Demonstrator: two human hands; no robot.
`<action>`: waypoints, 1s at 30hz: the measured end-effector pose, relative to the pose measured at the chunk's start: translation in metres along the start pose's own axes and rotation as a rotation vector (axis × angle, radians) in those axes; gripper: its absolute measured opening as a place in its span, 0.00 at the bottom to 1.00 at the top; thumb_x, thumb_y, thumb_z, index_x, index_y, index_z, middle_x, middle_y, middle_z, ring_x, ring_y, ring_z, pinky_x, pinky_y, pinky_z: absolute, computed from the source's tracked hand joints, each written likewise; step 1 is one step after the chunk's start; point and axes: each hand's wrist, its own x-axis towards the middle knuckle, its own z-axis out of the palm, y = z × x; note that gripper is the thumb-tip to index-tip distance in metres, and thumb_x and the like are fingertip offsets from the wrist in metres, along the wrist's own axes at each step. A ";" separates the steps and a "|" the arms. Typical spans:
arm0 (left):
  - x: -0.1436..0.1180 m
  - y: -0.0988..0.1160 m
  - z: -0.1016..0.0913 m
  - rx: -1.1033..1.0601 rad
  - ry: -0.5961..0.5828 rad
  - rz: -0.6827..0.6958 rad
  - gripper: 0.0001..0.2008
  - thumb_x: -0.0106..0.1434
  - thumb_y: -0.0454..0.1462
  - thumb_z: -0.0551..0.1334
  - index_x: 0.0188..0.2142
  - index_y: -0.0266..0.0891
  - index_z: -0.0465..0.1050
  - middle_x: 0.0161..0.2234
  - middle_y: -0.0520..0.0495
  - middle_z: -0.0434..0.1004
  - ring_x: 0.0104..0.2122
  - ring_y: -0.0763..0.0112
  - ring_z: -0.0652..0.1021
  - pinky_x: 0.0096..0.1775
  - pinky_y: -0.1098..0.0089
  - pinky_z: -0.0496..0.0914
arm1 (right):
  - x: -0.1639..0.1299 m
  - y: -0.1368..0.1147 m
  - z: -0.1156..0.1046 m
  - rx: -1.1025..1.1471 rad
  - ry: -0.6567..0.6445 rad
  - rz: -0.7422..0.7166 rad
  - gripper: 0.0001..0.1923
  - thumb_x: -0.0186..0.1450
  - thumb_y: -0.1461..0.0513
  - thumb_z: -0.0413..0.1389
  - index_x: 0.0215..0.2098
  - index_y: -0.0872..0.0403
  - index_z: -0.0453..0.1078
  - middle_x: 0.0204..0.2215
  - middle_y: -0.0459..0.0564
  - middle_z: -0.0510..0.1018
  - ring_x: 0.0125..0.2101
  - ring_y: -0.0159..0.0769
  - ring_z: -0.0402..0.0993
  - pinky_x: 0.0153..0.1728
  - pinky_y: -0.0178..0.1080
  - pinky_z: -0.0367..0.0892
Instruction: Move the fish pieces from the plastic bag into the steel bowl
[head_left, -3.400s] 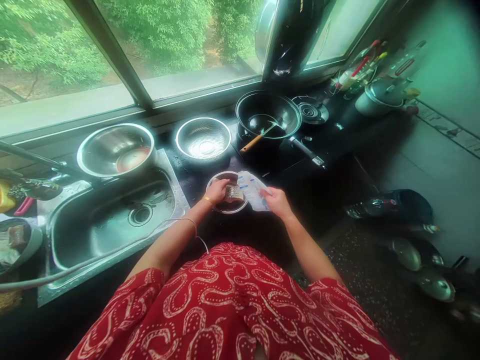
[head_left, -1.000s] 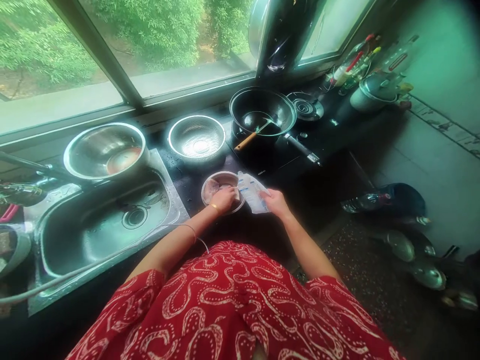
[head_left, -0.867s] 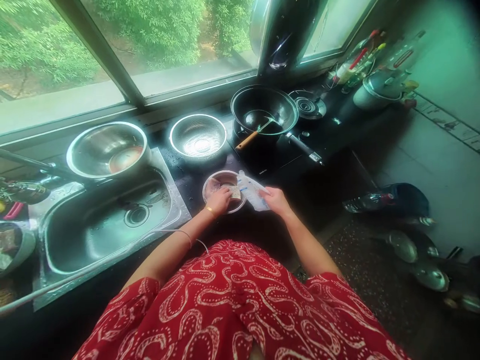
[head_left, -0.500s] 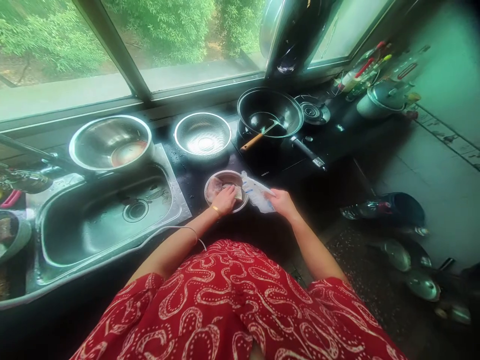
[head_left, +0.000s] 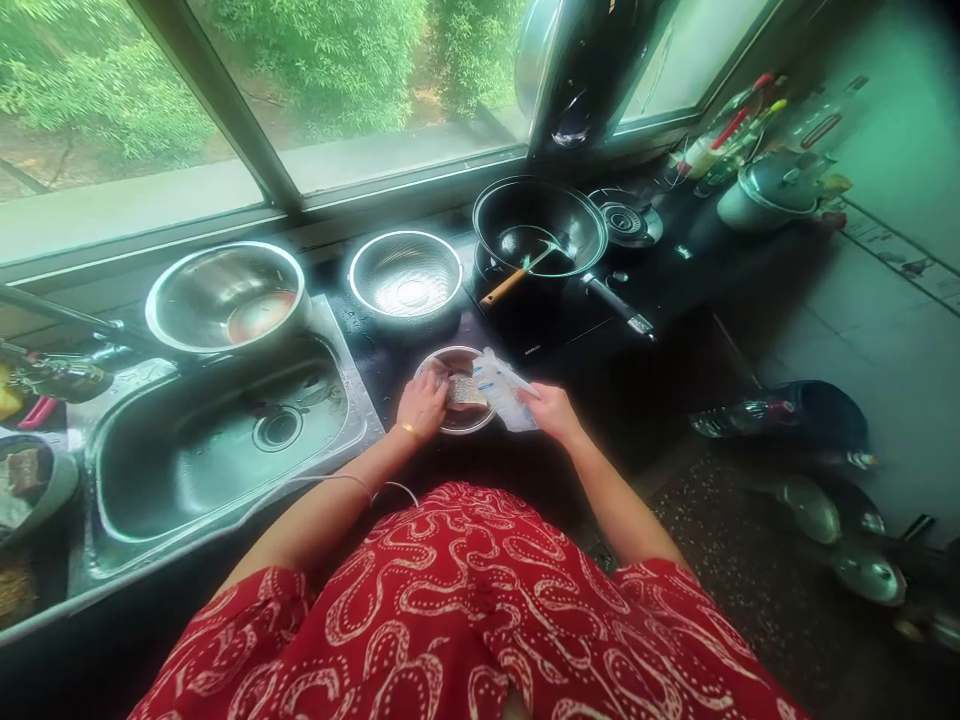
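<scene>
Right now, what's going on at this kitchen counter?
A person in a red patterned garment stands at the counter beside the sink. Their left hand is at a small metal bowl, fingers on a silvery-brown piece of food lying in it. Their right hand holds a clear plastic packet against the bowl's right side. Behind sit a metal colander and a black wok with a wooden-handled spatula resting in it.

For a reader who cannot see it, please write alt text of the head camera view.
A person in a red patterned garment stands at a dark kitchen counter: the left hand is at a small bowl with a pale block in it, the right hand holds a plastic packet. A sink, colander and wok lie beyond.
</scene>
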 end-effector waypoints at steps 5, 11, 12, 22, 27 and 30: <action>0.011 -0.008 -0.016 0.066 -0.151 -0.100 0.16 0.66 0.31 0.48 0.44 0.34 0.73 0.50 0.32 0.70 0.44 0.54 0.71 0.41 0.59 0.66 | 0.011 -0.007 0.010 0.007 -0.015 -0.013 0.21 0.60 0.47 0.52 0.27 0.56 0.74 0.22 0.48 0.75 0.23 0.32 0.66 0.23 0.33 0.56; 0.030 -0.014 -0.023 0.086 -0.152 0.081 0.12 0.60 0.31 0.54 0.37 0.27 0.75 0.37 0.31 0.75 0.44 0.50 0.71 0.47 0.55 0.62 | 0.015 -0.005 0.007 0.072 0.018 -0.020 0.23 0.60 0.46 0.53 0.28 0.57 0.75 0.22 0.49 0.76 0.24 0.34 0.69 0.24 0.33 0.59; 0.031 -0.016 -0.025 0.072 -0.144 0.083 0.12 0.58 0.33 0.56 0.37 0.28 0.76 0.36 0.31 0.75 0.44 0.50 0.72 0.48 0.56 0.62 | 0.014 -0.004 0.005 0.084 0.029 -0.015 0.23 0.60 0.46 0.53 0.28 0.57 0.75 0.22 0.49 0.76 0.24 0.34 0.69 0.24 0.33 0.60; 0.074 -0.072 -0.043 -0.814 -0.471 -0.415 0.11 0.52 0.43 0.58 0.23 0.37 0.70 0.22 0.47 0.71 0.23 0.67 0.72 0.27 0.69 0.63 | 0.005 0.001 0.000 0.159 0.071 0.042 0.25 0.59 0.44 0.54 0.31 0.57 0.76 0.25 0.51 0.78 0.27 0.37 0.73 0.25 0.34 0.64; 0.093 -0.061 -0.025 -1.054 -0.604 -0.589 0.11 0.53 0.42 0.58 0.22 0.38 0.68 0.18 0.44 0.69 0.22 0.62 0.73 0.26 0.65 0.67 | 0.002 0.004 0.002 0.134 0.082 0.049 0.26 0.59 0.43 0.54 0.31 0.57 0.75 0.24 0.51 0.77 0.25 0.36 0.71 0.24 0.34 0.63; 0.098 -0.050 -0.010 -0.833 -0.439 -0.506 0.10 0.54 0.40 0.59 0.24 0.36 0.73 0.24 0.40 0.75 0.28 0.57 0.77 0.34 0.62 0.71 | 0.001 0.003 0.005 0.137 0.070 0.059 0.26 0.59 0.43 0.53 0.31 0.58 0.75 0.24 0.51 0.77 0.26 0.36 0.71 0.24 0.34 0.62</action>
